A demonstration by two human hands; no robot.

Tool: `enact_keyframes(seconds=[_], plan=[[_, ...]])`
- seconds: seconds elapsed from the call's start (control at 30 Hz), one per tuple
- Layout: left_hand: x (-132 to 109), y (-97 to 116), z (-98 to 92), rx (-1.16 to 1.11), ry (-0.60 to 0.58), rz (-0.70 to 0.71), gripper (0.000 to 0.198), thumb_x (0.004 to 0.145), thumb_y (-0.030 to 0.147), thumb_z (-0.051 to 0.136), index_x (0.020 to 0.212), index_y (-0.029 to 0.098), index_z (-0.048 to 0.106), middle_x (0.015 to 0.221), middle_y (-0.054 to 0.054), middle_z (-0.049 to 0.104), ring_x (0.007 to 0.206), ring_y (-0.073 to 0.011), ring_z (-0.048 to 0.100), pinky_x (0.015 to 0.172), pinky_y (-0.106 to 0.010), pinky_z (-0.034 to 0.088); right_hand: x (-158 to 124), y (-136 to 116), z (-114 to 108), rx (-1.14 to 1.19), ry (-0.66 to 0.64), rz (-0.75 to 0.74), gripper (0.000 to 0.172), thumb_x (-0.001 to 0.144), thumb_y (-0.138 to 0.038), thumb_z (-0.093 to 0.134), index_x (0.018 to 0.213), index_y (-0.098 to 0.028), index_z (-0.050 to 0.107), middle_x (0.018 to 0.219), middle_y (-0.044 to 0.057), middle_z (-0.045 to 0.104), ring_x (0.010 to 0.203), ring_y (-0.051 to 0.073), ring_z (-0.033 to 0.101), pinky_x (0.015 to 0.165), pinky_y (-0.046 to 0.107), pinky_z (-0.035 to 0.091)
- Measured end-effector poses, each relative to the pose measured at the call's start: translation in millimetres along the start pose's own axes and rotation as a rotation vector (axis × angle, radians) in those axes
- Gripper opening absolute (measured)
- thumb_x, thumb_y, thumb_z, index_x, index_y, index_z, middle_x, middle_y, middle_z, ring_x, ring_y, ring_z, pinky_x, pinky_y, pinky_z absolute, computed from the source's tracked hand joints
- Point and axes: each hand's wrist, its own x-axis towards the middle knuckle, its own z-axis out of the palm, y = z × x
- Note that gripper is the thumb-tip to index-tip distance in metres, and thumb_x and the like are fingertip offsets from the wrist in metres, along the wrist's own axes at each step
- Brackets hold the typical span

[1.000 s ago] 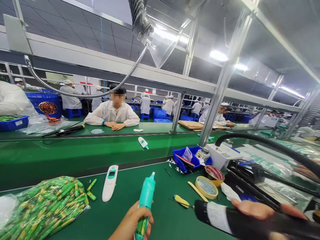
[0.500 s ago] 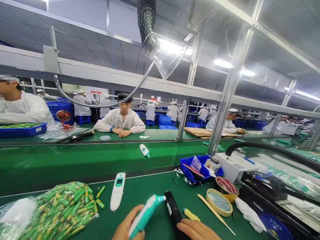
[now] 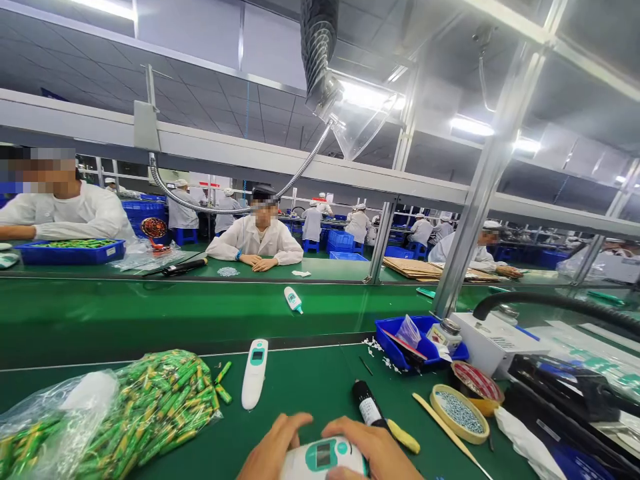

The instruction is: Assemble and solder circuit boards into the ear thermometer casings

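At the bottom of the view, both my hands are on a white and teal ear thermometer (image 3: 300, 461) with its small screen facing up. My left hand (image 3: 270, 450) grips its left side, index finger stretched forward. My right hand (image 3: 385, 450) is wrapped round the right side, its thumb at the lower edge. The lower end is cut off by the frame. Just beyond my right hand, a black electric screwdriver (image 3: 369, 405) lies on the green bench beside a yellow piece (image 3: 404, 437). Another white thermometer (image 3: 255, 383) lies to the left, screen up.
A plastic bag of green-yellow batteries (image 3: 165, 400) fills the left. To the right are a round dish of small screws (image 3: 460, 410), tweezers (image 3: 445, 427), a tape roll (image 3: 477, 383) and a blue bin (image 3: 390, 327). One thermometer (image 3: 293, 300) sits on the belt; a co-worker (image 3: 257, 237) faces me.
The thermometer has turned from its side to screen up and come closer. My right hand has left the screwdriver and now holds the thermometer too. The view has shifted slightly left.
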Motion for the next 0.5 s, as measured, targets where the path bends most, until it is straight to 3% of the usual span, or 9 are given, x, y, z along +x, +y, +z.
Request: enact_keyframes(seconds=[0.1,0.2,0.33,0.5], plan=[[-0.9,-4.8,-7.9,-0.048,0.087,-0.044,0.079,0.064,0.022,0.059,0.135,0.019,0.023,0.119,-0.012,0.043,0.1,-0.0229,0.048,0.087,-0.033,0.04,5.7,-0.7,-6.3,-0.052,0.223,0.073,0.033,0.085,-0.051,0.042,0.099,-0.025,0.055,0.084,-0.001,0.063,0.073,0.018,0.057,0.063,0.024,0.039],[-2.5,-11.0,-9.1,-0.075,0.155,-0.105,0.078,0.072,0.027,0.052,0.138,0.021,0.012,0.124,-0.013,0.037,0.095,-0.0217,0.05,0.081,-0.034,0.045,19.4,8.7,-4.7,-0.081,0.36,0.131,0.04,0.085,-0.052,0.032,0.102,-0.021,0.052,0.08,0.002,0.061,0.065,0.019,0.054,0.058,0.027,0.036],[-2.2,-17.7,-5.4,-0.029,0.154,-0.071,0.069,0.075,0.028,0.051,0.137,0.022,0.019,0.128,-0.013,0.036,0.103,-0.023,0.048,0.094,-0.038,0.038,36.8,20.3,3.4,-0.148,0.314,0.167,0.035,0.079,-0.051,0.042,0.083,-0.02,0.057,0.061,0.002,0.057,0.055,0.021,0.05,0.052,0.028,0.029],[2.9,-27.2,-3.4,0.027,0.121,-0.048,0.057,0.079,0.035,0.05,0.132,0.023,0.034,0.127,-0.012,0.042,0.112,-0.0259,0.044,0.096,-0.038,0.037,39.9,17.1,-0.9,-0.11,0.373,0.187,0.04,0.084,-0.055,0.034,0.091,-0.021,0.055,0.064,0.0,0.057,0.057,0.019,0.052,0.052,0.027,0.031]])
